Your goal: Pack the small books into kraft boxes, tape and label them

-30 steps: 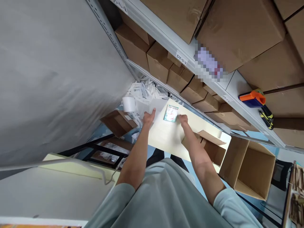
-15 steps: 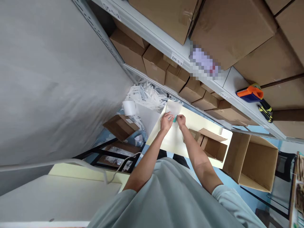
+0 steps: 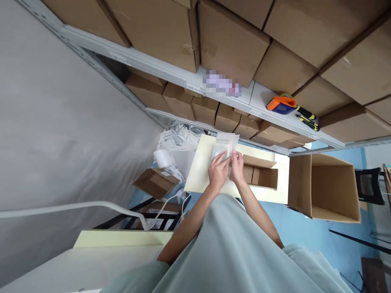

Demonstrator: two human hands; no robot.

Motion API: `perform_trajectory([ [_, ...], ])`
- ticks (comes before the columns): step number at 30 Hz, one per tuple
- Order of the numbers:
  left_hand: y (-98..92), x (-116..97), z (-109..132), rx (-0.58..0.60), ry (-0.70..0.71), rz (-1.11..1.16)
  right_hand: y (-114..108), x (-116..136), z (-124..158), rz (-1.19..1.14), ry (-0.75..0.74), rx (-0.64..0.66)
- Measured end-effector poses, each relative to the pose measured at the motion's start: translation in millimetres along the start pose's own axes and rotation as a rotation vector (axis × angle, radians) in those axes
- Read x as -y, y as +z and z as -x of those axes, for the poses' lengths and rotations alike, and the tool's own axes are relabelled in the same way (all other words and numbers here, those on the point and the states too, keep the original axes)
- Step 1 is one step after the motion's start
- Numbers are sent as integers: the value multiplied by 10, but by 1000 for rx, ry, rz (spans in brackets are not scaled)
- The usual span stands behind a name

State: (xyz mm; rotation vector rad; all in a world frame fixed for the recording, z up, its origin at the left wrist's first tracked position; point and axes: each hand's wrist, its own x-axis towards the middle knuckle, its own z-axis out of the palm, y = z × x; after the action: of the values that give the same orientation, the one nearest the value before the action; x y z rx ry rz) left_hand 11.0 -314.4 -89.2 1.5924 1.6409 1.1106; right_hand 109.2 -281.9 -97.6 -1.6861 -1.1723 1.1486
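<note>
A translucent plastic bag (image 3: 226,140) with faint print near its upper end lies over the cream tabletop (image 3: 195,173). My left hand (image 3: 218,171) reaches across the bag's lower part, its fingers long and close together, gripping the plastic. Beside it, my right hand (image 3: 237,166) pinches the bag's right edge between thumb and fingers. The fingertips of both hands nearly meet. What is inside the bag is hard to make out behind the fingers.
An open carton (image 3: 264,177) sits right of my hands, with a larger open box (image 3: 334,187) beyond. Shelves of cardboard boxes (image 3: 232,44) overhang the table, holding an orange-and-blue tool (image 3: 281,105) and cutters (image 3: 307,122). White scraps (image 3: 179,136) and a white roll (image 3: 163,158) lie left.
My head view has shifted, so the shelf shows further left. My hands have come closer together, the left now over the bag. The small green piece between them no longer shows.
</note>
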Motion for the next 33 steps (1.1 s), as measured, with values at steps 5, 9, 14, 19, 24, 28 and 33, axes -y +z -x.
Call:
perform_trajectory([
  [5, 165, -606, 321, 162, 205, 0, -731, 68, 345, -292, 43, -192],
  [9, 269, -878, 331, 459, 231, 166, -1306, -130, 458, -282, 80, -339],
  [14, 495, -1107, 164, 570, 157, 211, -1789, -354, 564, -294, 130, -347],
  [19, 635, -1293, -100, 405, 213, 79, -2275, -287, 642, -208, 38, -157],
  [24, 685, -1406, -428, 637, 176, 114, -2780, -37, 514, -28, -127, 138],
  [28, 711, -1488, -504, 752, 109, 147, -3033, 114, 333, 137, -210, 294],
  [33, 774, -1590, -317, 658, 148, 181, -3165, 197, 142, 252, -305, 343],
])
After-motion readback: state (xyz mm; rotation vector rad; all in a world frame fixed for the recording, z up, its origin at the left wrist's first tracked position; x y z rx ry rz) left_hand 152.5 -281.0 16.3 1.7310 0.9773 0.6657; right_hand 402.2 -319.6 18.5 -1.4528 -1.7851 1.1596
